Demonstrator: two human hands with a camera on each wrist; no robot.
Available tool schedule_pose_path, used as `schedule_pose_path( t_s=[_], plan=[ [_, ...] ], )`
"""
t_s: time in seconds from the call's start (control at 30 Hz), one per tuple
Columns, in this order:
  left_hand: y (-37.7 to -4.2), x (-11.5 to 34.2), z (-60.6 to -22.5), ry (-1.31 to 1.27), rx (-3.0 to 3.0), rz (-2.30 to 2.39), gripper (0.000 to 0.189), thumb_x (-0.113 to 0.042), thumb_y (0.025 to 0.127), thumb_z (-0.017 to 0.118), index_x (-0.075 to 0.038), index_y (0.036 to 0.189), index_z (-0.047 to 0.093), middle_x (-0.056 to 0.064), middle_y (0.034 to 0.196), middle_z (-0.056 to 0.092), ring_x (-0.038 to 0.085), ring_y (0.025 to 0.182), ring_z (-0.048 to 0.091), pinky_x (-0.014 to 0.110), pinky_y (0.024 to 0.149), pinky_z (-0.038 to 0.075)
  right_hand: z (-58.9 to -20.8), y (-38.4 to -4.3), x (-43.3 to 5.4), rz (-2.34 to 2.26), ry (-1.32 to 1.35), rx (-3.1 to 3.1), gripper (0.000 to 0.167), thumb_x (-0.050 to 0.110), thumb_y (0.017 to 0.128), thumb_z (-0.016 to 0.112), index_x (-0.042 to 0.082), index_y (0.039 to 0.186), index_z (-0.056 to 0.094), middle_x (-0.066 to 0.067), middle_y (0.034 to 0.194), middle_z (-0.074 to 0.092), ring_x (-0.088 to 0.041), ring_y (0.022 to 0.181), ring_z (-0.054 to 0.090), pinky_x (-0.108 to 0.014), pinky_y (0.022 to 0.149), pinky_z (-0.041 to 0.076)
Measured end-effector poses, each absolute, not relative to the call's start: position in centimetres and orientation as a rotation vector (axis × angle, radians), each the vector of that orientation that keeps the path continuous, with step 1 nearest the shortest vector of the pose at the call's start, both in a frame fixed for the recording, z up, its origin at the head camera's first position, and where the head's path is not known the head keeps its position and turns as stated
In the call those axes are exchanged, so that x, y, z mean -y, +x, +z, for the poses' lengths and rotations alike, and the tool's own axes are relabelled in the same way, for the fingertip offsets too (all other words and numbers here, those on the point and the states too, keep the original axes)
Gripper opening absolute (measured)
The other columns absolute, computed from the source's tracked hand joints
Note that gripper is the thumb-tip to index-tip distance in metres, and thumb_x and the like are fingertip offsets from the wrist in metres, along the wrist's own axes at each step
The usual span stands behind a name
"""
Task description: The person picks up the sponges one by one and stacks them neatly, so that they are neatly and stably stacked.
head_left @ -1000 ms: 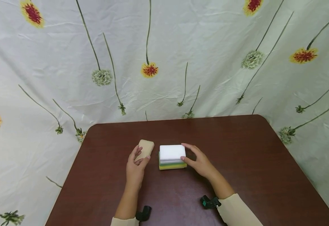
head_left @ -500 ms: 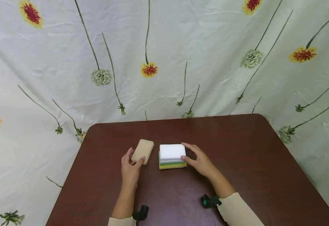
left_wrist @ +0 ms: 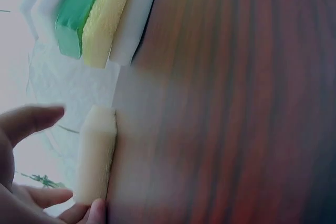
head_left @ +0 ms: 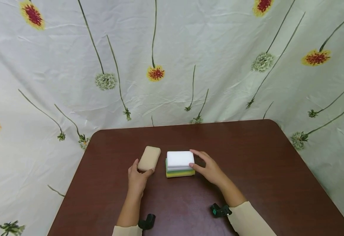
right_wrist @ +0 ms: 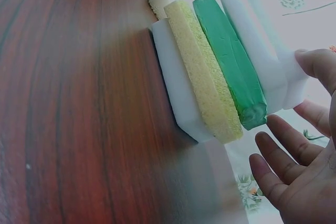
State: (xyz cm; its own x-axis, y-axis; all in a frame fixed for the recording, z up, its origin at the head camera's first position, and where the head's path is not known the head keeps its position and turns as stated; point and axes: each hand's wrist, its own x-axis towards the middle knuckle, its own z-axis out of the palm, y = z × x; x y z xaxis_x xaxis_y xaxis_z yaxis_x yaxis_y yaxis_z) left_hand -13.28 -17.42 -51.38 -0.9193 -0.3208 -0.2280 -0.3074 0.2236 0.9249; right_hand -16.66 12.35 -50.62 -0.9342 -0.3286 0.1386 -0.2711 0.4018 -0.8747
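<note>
A beige sponge (head_left: 149,158) lies flat on the table, left of the stack. My left hand (head_left: 136,178) is around its near end; in the left wrist view the thumb (left_wrist: 39,118) stands apart from the sponge while other fingertips are right at its lower end. The stack has a white block at the bottom, then a yellow sponge (right_wrist: 202,72), a green block (right_wrist: 228,59) and white sponges on top. My right hand (head_left: 208,168) holds the right end of the top white sponge (head_left: 180,158) between thumb and index finger, the other fingers spread below.
The dark brown table (head_left: 237,144) extends around the sponges. A white cloth with printed flowers (head_left: 219,65) hangs behind its far edge. Dark straps with cameras (head_left: 220,210) sit on both wrists.
My left hand has set the beige sponge flat on the table, drawn back left and toward the near side, and loosened its thumb from it. The right hand and the stack stay put.
</note>
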Motion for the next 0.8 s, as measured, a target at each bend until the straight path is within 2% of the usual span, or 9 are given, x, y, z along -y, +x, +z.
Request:
schedule_pose_path(
  t_s=[0.17,0.33,0.8],
  plan=[
    [-13.6,18.0,-51.6,0.582,2.62,-1.703,0.097,-0.021,0.085,0.079,-0.005,0.161,0.021,0.026,0.161,0.019,0.047,0.143,0.028,0.061,0.113,0.035,-50.7,-16.7,-12.3,-1.594,-0.549,-2.587,0.057,0.037,0.093,0.073,0.033,0.146,0.053,-0.003,0.145,0.056,-0.03,0.14,0.048,-0.059,0.114,0.038],
    [-13.9,18.5,-51.8,0.565,2.711,-1.634,0.098,-0.024,0.084,0.081,-0.006,0.161,0.022,0.024,0.162,0.02,0.045,0.144,0.02,0.061,0.111,0.034,-50.7,-16.7,-12.2,-1.592,-0.541,-2.58,0.058,0.038,0.093,0.073,0.034,0.146,0.052,-0.003,0.145,0.055,-0.03,0.141,0.047,-0.061,0.114,0.036],
    [-14.4,18.9,-52.0,0.541,2.761,-1.54,0.1,-0.03,0.081,0.084,-0.007,0.159,0.025,0.023,0.158,0.025,0.045,0.141,0.025,0.061,0.107,0.037,-50.7,-16.7,-12.2,-1.584,-0.533,-2.576,0.057,0.039,0.093,0.073,0.035,0.146,0.053,-0.003,0.146,0.055,-0.03,0.141,0.046,-0.061,0.114,0.036]
  ],
)
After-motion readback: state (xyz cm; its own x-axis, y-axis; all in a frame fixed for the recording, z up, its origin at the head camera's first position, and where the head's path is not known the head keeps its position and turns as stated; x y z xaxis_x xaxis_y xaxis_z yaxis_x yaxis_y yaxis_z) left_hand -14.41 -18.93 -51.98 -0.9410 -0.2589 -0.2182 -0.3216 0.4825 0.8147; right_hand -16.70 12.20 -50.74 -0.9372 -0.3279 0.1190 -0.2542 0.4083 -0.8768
